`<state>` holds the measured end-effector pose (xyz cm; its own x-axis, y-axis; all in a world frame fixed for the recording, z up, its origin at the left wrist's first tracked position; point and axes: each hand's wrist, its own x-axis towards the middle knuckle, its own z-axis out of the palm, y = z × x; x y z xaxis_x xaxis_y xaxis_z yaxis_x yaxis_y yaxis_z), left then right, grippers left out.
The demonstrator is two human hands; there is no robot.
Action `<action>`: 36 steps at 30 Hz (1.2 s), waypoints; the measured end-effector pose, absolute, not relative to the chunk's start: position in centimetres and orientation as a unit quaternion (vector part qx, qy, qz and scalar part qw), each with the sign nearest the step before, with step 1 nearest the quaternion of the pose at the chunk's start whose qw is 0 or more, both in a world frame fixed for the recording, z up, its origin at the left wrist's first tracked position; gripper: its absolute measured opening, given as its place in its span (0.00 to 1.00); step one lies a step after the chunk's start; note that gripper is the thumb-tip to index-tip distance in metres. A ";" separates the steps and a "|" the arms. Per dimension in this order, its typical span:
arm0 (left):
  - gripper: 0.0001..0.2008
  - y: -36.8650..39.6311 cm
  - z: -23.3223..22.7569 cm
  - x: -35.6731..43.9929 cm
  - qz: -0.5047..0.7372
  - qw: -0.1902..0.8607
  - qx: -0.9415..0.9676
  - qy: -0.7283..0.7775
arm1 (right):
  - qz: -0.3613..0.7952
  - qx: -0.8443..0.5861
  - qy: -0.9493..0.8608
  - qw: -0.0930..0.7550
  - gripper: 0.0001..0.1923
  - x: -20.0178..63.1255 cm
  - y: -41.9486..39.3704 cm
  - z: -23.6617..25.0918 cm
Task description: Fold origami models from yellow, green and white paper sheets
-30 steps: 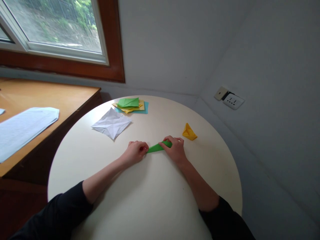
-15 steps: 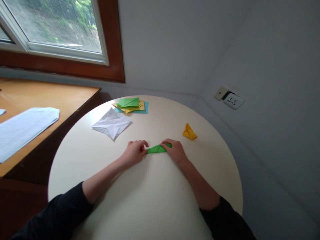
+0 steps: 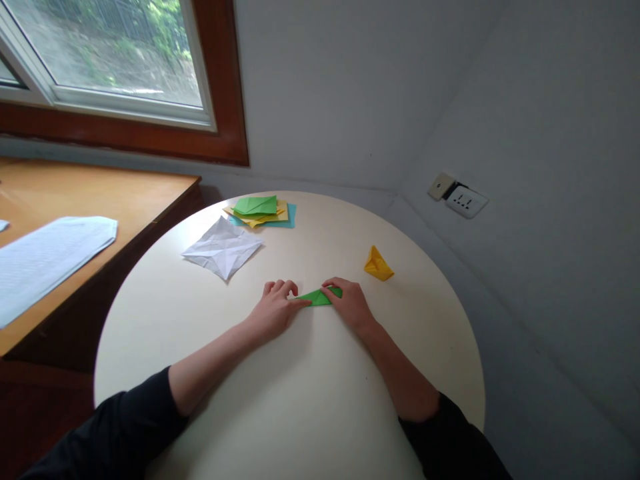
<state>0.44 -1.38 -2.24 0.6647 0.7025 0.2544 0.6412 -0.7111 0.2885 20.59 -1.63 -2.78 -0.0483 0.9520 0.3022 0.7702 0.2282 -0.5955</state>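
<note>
"As both black sleeves (image 3: 135, 417) reach in over the near part of the round table (image 3: 310, 400), how do the hands stand?"

"The left hand (image 3: 275, 308) is half open. Its thumb stretches out onto the left end of a green strip (image 3: 321, 298), its forefinger bends above, and a gap shows between the two."

"And the right hand (image 3: 350, 303)?"

"Nearly closed: thumb and forefinger pinch the strip's right end. The other fingers are mostly hidden, so I can't tell how they lie."

"Where exactly is the strip, and how does it look?"

"Around the middle of the table, between the hands. It's paper, folded long and narrow, tapering toward the left thumb, with a slanting fold line partway along. Fingers cover part of each end."

"What lies beyond?"

"Past the right hand, near it but apart, a yellow folded piece (image 3: 379, 265) with a raised point. Ahead of the left hand, a creased white sheet (image 3: 223, 248), and just behind that a stack (image 3: 256, 206) of coloured paper, green on top, yellow under it, blue at the bottom."

"And farther off?"

"A wooden desk (image 3: 150, 180) on the left, a brown-framed window (image 3: 130, 57) above it, and a wall socket (image 3: 466, 201) on the right."
</note>
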 end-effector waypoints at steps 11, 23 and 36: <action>0.16 -1.3 -2.1 -0.1 0.169 0.073 0.906 0.380 | 0.007 -0.661 -0.705 0.258 0.13 21.3 -1.9 -2.6; 0.13 -1.1 -2.3 -0.3 0.180 0.050 0.897 0.401 | 0.024 -0.495 -0.851 0.173 0.23 16.0 -5.0 -2.4; 0.15 -1.3 -2.0 -0.4 0.177 0.034 0.888 0.423 | 0.024 -0.544 -0.831 0.118 0.22 16.6 -4.9 -2.3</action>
<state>-0.38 -1.26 -2.02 0.5799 0.7629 0.2858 0.7387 -0.6404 0.2102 16.61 -4.95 -2.27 -0.3812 0.9088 0.1698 0.8975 0.4078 -0.1677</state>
